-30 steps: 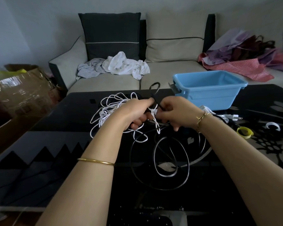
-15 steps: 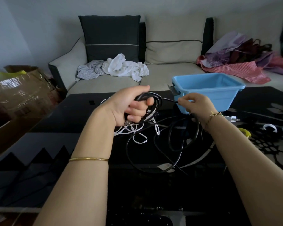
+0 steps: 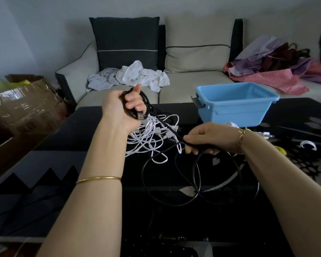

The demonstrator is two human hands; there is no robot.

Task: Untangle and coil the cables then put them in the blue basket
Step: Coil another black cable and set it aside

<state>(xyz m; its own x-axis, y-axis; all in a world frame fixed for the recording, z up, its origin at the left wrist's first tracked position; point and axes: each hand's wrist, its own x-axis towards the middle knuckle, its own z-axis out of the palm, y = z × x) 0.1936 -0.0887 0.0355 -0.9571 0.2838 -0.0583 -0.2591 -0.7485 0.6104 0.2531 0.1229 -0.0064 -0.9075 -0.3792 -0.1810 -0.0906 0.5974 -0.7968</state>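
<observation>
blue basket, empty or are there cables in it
Empty, as far as its visible inside shows: the blue basket shows only bare blue walls. The white cables and black cable are outside it.

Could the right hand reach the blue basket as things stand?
Probably yes: the blue basket stands just beyond the right hand, nothing blocking, though its grip holds the black cable.

table (image 3: 78, 130): black, glossy | blue basket (image 3: 235, 110): beyond right hand (image 3: 208, 136) | white cables (image 3: 146, 138): tangled below left hand (image 3: 122, 108) | black cable (image 3: 174, 204): loops nearer than right hand | white plug (image 3: 265, 135), yellow roll (image 3: 282, 151): right of right hand
</observation>
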